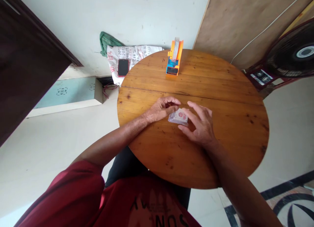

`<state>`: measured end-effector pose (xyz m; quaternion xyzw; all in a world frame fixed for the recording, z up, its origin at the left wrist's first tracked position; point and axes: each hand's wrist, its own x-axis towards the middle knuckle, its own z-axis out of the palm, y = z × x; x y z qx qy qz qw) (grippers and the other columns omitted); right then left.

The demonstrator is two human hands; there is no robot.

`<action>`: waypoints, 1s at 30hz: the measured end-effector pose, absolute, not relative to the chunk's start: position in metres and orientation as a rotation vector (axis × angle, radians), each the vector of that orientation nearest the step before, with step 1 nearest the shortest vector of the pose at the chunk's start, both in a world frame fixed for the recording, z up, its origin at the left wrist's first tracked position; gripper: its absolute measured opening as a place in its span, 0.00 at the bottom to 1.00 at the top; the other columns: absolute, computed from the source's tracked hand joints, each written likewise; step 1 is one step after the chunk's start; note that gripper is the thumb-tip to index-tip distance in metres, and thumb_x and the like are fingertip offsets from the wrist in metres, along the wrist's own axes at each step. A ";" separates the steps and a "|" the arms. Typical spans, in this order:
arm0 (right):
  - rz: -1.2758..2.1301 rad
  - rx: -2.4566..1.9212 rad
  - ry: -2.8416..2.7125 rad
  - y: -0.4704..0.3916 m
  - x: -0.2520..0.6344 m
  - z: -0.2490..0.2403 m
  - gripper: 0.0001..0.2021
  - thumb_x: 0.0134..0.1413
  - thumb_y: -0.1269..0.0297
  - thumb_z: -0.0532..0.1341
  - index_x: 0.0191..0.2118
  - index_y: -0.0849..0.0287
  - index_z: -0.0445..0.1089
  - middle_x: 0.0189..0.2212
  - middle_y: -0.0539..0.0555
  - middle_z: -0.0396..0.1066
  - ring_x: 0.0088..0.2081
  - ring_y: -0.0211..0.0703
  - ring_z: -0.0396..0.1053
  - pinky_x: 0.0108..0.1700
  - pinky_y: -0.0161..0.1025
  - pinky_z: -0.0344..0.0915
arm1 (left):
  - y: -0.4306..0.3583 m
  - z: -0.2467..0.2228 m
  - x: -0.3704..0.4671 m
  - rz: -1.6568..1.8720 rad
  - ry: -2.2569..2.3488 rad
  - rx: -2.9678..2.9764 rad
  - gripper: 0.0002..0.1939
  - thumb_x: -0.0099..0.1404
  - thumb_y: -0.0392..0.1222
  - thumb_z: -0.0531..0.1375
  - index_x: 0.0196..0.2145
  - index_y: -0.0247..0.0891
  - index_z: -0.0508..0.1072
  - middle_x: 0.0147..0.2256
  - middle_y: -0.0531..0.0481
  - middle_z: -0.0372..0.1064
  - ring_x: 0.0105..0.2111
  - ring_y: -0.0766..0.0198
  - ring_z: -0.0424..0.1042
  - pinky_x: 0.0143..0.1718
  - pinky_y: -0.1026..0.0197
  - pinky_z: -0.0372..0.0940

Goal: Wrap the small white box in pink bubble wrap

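Tabletop [235, 129] wooden, wall [147, 18] white; right fingers [192, 118] apart at packet [178, 118], grip of left fingers [171, 99] unclear.

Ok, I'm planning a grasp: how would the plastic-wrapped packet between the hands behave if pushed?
The packet would probably slide rather than roll, given its flat, angular shape. Its clear plastic looks shiny, so it may be slippery. The plastic's loose-looking near edge may flex.
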<state>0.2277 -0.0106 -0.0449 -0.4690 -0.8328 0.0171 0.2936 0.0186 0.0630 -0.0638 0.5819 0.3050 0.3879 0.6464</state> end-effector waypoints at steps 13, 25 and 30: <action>0.361 -1.290 -2.045 -0.002 0.228 -0.059 0.36 0.52 0.56 0.69 0.65 0.53 0.59 0.54 0.61 0.74 0.53 0.58 0.73 0.56 0.57 0.66 | 0.066 -0.062 0.019 0.941 0.742 1.416 0.18 0.57 0.52 0.70 0.34 0.34 0.75 0.30 0.51 0.72 0.30 0.69 0.69 0.35 0.65 0.64; 0.295 -1.209 -2.106 -0.006 0.222 -0.057 0.35 0.54 0.49 0.67 0.65 0.54 0.60 0.51 0.63 0.76 0.52 0.62 0.73 0.54 0.61 0.67 | 0.066 -0.062 0.015 0.901 0.745 1.370 0.15 0.58 0.47 0.67 0.38 0.34 0.76 0.30 0.52 0.73 0.28 0.69 0.70 0.33 0.65 0.64; 0.587 -1.203 -1.875 -0.007 0.231 -0.049 0.24 0.65 0.51 0.57 0.63 0.52 0.62 0.58 0.61 0.71 0.55 0.57 0.72 0.58 0.59 0.66 | 0.075 -0.066 0.015 1.114 0.927 1.344 0.09 0.59 0.42 0.64 0.34 0.34 0.76 0.29 0.54 0.72 0.28 0.70 0.67 0.34 0.66 0.63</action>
